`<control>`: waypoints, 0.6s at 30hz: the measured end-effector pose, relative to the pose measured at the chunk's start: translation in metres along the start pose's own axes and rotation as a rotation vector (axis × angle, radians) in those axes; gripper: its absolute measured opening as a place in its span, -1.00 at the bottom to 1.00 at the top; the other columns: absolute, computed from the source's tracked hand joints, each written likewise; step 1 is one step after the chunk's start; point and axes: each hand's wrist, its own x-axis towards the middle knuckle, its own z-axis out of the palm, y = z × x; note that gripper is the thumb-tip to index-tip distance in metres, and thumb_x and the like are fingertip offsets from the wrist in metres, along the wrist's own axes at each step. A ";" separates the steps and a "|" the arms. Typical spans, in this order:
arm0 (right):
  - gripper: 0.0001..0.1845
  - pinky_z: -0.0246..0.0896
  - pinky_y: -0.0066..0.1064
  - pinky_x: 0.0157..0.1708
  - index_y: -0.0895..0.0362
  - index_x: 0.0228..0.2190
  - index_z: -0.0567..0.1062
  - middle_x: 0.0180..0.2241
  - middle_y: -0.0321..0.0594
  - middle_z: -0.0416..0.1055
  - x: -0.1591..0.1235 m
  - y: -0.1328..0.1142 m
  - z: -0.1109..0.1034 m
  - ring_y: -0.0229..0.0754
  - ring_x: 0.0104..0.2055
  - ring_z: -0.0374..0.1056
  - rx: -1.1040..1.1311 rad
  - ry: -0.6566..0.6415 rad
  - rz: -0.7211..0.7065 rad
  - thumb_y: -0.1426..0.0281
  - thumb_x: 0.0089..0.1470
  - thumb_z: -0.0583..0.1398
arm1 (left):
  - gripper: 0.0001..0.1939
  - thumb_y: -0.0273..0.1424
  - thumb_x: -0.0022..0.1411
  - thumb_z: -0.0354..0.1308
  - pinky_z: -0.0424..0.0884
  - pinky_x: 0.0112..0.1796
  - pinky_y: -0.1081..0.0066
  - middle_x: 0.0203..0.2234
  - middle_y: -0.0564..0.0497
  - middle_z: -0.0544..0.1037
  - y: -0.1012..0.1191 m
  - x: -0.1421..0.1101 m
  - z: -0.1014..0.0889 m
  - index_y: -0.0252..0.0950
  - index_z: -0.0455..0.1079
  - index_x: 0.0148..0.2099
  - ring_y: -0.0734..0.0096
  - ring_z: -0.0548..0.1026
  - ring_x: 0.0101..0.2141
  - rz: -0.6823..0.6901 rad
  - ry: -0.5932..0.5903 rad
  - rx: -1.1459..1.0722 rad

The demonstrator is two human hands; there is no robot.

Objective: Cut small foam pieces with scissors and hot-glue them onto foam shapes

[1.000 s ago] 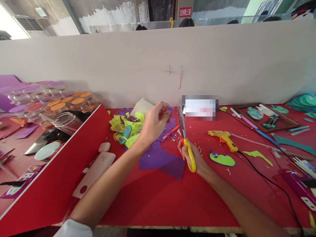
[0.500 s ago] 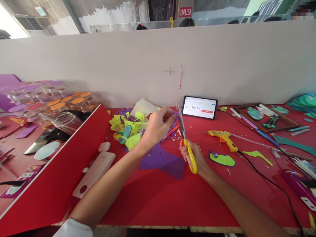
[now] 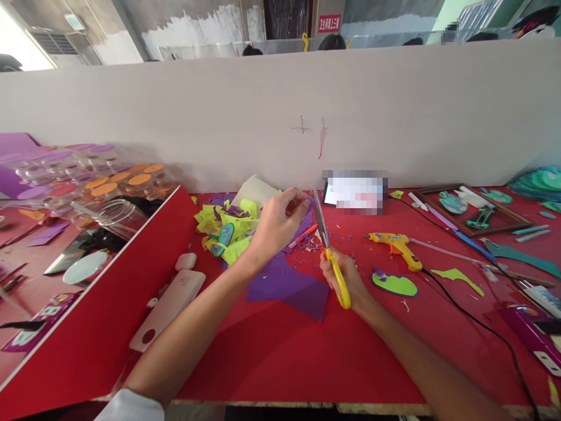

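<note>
My left hand [image 3: 284, 217] is closed in a pinch on a small purple piece of craft foam [image 3: 312, 202], mostly hidden by the fingers. Beside it, my right hand [image 3: 339, 272] grips yellow-handled scissors [image 3: 336, 273], their blades pointing up and away, close to the purple piece. Under the hands lies a purple foam sheet [image 3: 289, 286] with small scraps around it. A heap of yellow-green and purple scraps [image 3: 239, 219] sits left of my left hand. To the right of my right hand rests a lime-green shape with a purple edge [image 3: 395, 283].
A yellow glue gun [image 3: 397, 244] with a black cord lies to the right, before a propped tablet [image 3: 353, 193]. A red divider [image 3: 100, 292] rises on the left, with a pale power bank [image 3: 169, 310] near it. A wooden frame [image 3: 517, 225] holds teal pieces.
My left hand has shifted very slightly left with the purple piece. The scissor tips have moved a little left too, and the blades appear a bit nearer the fingers.
</note>
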 end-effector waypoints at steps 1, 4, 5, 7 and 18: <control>-0.41 -0.06 -0.44 -0.65 0.05 -0.43 0.25 -0.63 -0.43 0.12 0.000 -0.002 0.000 -0.31 -0.62 0.01 -0.009 -0.001 0.004 -0.23 0.17 0.05 | -0.84 -0.38 0.36 0.08 0.26 -0.41 0.42 -0.54 0.09 0.37 0.000 0.000 0.000 -0.28 0.35 -0.31 0.50 0.33 -0.48 -0.001 0.004 0.003; -0.41 -0.08 -0.44 -0.66 0.05 -0.44 0.25 -0.64 -0.43 0.12 -0.001 -0.006 -0.001 -0.31 -0.63 0.01 -0.033 -0.007 0.012 -0.23 0.16 0.05 | -0.82 -0.38 0.37 0.07 0.24 -0.42 0.42 -0.55 0.09 0.35 -0.001 0.001 0.000 -0.27 0.33 -0.33 0.50 0.31 -0.49 0.002 0.014 0.006; -0.41 -0.09 -0.44 -0.66 0.05 -0.44 0.25 -0.64 -0.43 0.12 -0.001 -0.007 -0.001 -0.31 -0.63 0.01 -0.037 -0.008 0.013 -0.23 0.16 0.05 | -0.82 -0.38 0.37 0.07 0.23 -0.43 0.41 -0.55 0.09 0.35 -0.002 0.001 0.000 -0.27 0.33 -0.33 0.50 0.31 -0.49 0.006 0.018 0.004; -0.40 -0.09 -0.44 -0.66 0.05 -0.44 0.24 -0.63 -0.42 0.12 -0.001 -0.008 -0.001 -0.31 -0.62 0.00 -0.042 -0.014 0.017 -0.24 0.15 0.05 | -0.82 -0.38 0.38 0.07 0.22 -0.44 0.42 -0.54 0.08 0.35 -0.003 0.001 -0.001 -0.27 0.33 -0.33 0.51 0.28 -0.50 0.019 0.027 0.001; -0.43 -0.11 -0.44 -0.65 0.04 -0.45 0.22 -0.65 -0.45 0.06 -0.002 -0.004 -0.001 -0.32 -0.63 -0.02 -0.021 -0.011 0.009 -0.20 0.17 0.05 | -0.82 -0.37 0.34 0.12 0.19 -0.43 0.39 -0.54 0.08 0.34 0.001 0.002 -0.007 -0.28 0.34 -0.35 0.50 0.24 -0.49 0.020 -0.029 0.042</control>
